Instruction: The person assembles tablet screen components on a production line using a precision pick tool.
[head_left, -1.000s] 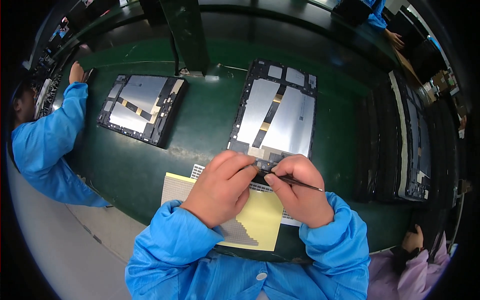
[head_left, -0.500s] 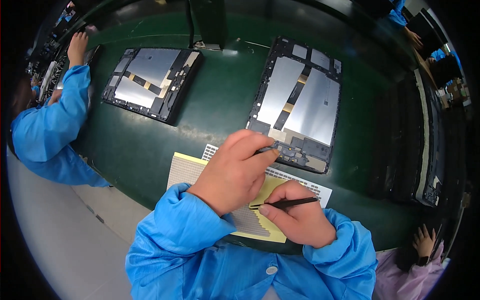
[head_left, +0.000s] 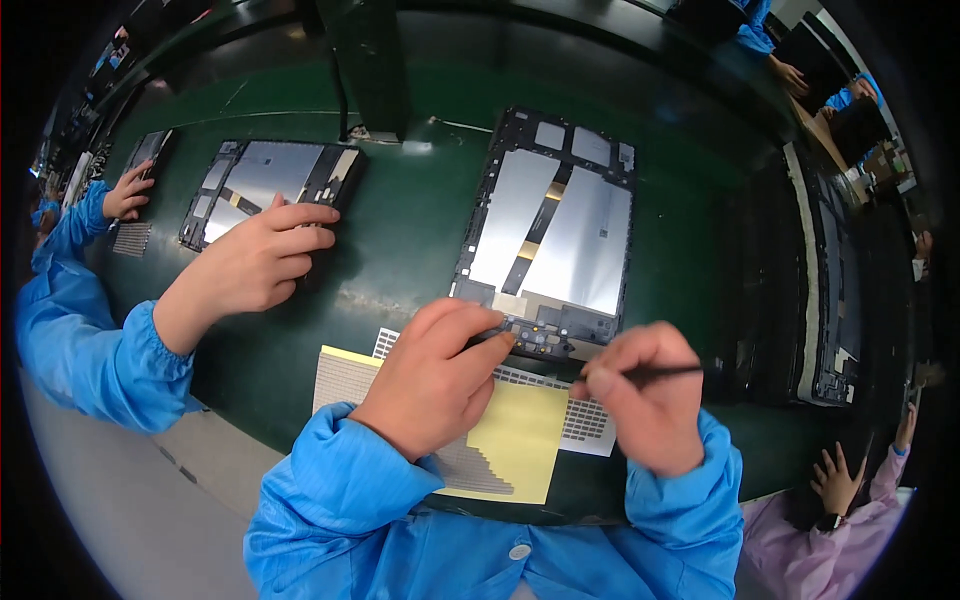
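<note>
An opened tablet [head_left: 560, 250] with silver battery panels and a dark ribbon cable lies on the green table in front of me. My left hand [head_left: 435, 380] rests at its near edge, thumb and forefinger pinched beside the circuit board; what sits between them is too hidden to name. My right hand [head_left: 650, 400] grips black tweezers [head_left: 672, 371], blurred, just off the tablet's near right corner. Below my hands lies a yellow sheet [head_left: 520, 430] carrying rows of small grey stickers, partly under my left hand. A white sheet [head_left: 585, 425] with black rectangles lies partly under it.
At the left, a co-worker's hand [head_left: 260, 255] in a blue sleeve reaches over a second opened tablet [head_left: 285, 165]; their other hand [head_left: 128, 192] is at a farther device. Dark tablet parts [head_left: 825, 290] stand upright at the right. Another person's hand [head_left: 838, 480] shows lower right.
My right hand has lifted off the yellow sheet with the tweezers and moved right, toward the tablet's near corner. My left hand keeps its place at the tablet. The co-worker's hand has come over the second tablet.
</note>
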